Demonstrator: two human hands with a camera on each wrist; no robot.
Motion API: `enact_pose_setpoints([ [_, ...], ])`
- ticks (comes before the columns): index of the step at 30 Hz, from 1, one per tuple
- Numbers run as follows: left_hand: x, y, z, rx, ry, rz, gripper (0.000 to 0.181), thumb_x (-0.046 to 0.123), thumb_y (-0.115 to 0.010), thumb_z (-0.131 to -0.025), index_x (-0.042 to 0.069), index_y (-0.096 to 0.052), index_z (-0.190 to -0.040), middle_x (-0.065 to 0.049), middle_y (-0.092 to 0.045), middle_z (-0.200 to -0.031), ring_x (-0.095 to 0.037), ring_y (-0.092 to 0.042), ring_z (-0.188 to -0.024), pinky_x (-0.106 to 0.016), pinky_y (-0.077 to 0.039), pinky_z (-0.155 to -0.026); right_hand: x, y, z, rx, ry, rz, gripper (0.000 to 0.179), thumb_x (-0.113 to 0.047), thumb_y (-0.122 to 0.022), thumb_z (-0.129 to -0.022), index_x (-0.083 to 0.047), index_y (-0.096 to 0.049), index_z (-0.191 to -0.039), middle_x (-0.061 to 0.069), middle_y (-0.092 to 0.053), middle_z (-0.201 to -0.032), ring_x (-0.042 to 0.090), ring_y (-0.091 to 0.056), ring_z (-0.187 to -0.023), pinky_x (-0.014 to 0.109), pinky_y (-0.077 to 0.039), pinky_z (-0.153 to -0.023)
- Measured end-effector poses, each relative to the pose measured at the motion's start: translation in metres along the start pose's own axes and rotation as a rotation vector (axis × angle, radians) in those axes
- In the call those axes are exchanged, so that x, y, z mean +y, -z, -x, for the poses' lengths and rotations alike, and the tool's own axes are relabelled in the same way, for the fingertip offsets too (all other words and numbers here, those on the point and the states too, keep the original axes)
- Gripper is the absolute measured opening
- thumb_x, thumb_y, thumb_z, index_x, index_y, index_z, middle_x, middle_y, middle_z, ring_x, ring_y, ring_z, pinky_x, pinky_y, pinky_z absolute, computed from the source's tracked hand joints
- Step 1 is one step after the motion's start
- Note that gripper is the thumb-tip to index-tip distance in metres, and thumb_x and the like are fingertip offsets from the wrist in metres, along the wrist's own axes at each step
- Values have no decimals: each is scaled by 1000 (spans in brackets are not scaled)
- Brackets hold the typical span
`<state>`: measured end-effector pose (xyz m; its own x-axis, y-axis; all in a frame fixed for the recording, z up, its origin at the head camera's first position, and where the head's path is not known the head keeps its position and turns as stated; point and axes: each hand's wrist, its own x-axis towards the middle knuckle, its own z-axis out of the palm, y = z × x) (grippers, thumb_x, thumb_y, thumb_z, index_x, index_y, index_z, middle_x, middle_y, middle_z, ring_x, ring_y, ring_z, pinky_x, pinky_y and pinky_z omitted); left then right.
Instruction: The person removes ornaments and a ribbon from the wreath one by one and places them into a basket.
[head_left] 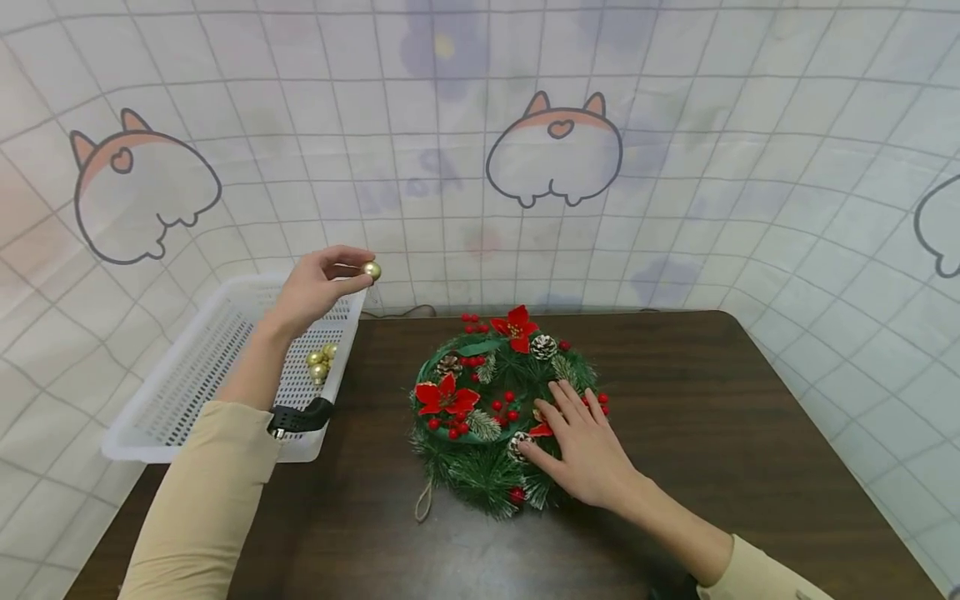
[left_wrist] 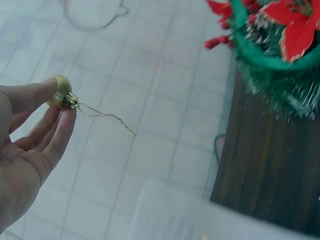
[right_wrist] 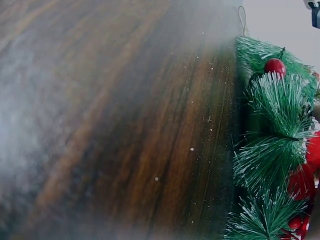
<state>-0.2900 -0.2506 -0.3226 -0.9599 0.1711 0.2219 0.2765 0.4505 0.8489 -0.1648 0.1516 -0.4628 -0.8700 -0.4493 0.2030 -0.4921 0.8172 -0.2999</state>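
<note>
My left hand (head_left: 318,283) pinches a small gold bauble (head_left: 372,270) between thumb and fingertips, up over the far right corner of the white basket (head_left: 217,292). In the left wrist view the bauble (left_wrist: 61,90) shows its gold cap, and a thin gold string loop (left_wrist: 107,115) trails from it. My right hand (head_left: 585,450) lies with fingers spread on the right side of a green Christmas wreath (head_left: 480,475). Red poinsettias (head_left: 447,395), red berries and frosted pine cones (head_left: 543,347) decorate the wreath. A red poinsettia is partly hidden beneath the right fingers.
Several gold baubles (head_left: 318,363) lie inside the basket, at its right side. The dark wooden table (head_left: 675,383) carries basket and wreath. A twine loop (head_left: 423,502) sticks out from the wreath's near left edge. Behind stands a white gridded curtain (head_left: 465,225) with cartoon prints.
</note>
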Motion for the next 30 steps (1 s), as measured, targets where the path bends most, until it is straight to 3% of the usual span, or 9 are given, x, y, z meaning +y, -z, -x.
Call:
enact_pose_setpoints([
  [9, -15, 34, 11, 89, 48, -36, 44, 23, -70, -101, 5, -59, -140, -12, -60, -135, -18, -58, -119, -28, -45, -91, 0, 2, 1, 1, 10, -30, 77, -65, -49, -101, -4, -54, -148, 20, -31, -163, 36, -18, -154, 61, -5, -122],
  [18, -30, 47, 17, 145, 20, -95, 44, 22, -69, -101, 4, -59, -140, -13, -59, -135, -19, -58, -120, -23, -44, -85, 1, 2, 0, -10, 13, -12, 78, -66, -48, -101, -5, -54, -148, 20, -30, -164, 35, -17, -154, 61, -6, -122],
  [24, -43, 54, 17, 133, 47, -54, 43, 18, -68, -102, 1, -57, -140, -14, -59, -134, -10, -59, -111, -19, -45, -87, 1, 2, -1, 0, 18, -5, 77, -65, -49, -101, -4, -55, -147, 20, -32, -163, 36, -18, -154, 62, -7, -121],
  [27, -51, 55, 15, 114, 78, -30, 45, 18, -69, -101, 0, -56, -140, -12, -60, -133, -7, -59, -109, -24, -44, -94, 1, 2, 0, -1, 16, 0, 77, -66, -48, -101, -5, -54, -148, 20, -31, -163, 35, -18, -154, 62, -8, -121],
  [30, -59, 56, 13, 92, 113, -7, 48, 17, -69, -101, -2, -54, -143, -12, -59, -134, -7, -58, -110, -36, -41, -103, 1, 2, 1, -3, 13, -1, 77, -66, -48, -101, -5, -54, -148, 20, -31, -163, 35, -17, -154, 62, -7, -121],
])
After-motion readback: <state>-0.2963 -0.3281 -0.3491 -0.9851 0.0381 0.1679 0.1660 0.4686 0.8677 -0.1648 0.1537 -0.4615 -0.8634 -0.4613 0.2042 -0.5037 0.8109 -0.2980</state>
